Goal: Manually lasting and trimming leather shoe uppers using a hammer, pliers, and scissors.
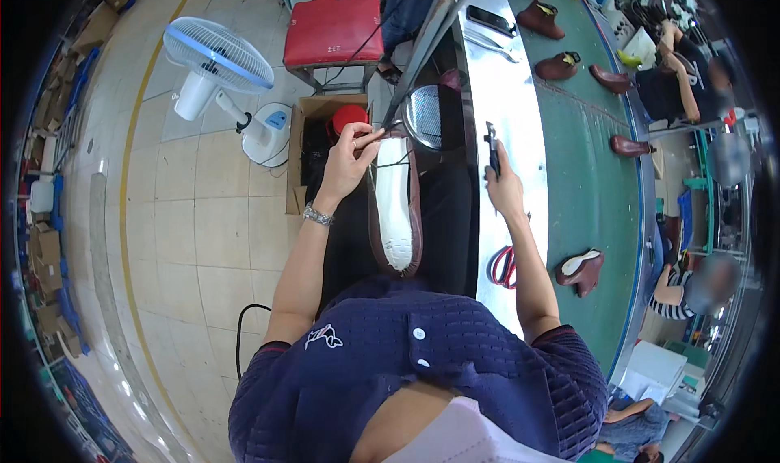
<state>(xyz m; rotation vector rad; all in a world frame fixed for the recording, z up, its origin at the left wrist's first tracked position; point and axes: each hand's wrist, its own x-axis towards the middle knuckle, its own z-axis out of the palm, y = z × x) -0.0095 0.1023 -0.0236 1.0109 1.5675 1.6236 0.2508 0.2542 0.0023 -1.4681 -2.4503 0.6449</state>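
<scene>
A brown shoe upper with a white insole (393, 199) lies sole side up across my lap. A thin dark cord (394, 165) crosses the insole near its far end. At that far end my left hand (349, 164) is closed in a pinch by the shoe's edge; what lies between the fingertips is too small to make out. Over the metal bench top, my right hand (507, 188) is wrapped round a black pliers-like tool (491, 149), apart from the shoe. Part of the tool is hidden by the fingers.
Right of me runs a metal ledge (509, 89) with a phone (491, 20) and red-and-black loops (502, 267). Beyond it, a green conveyor (597, 178) carries several brown shoes. On the left stand a cardboard box (302, 146), a fan (218, 56) and a red stool (333, 30). Co-workers sit across.
</scene>
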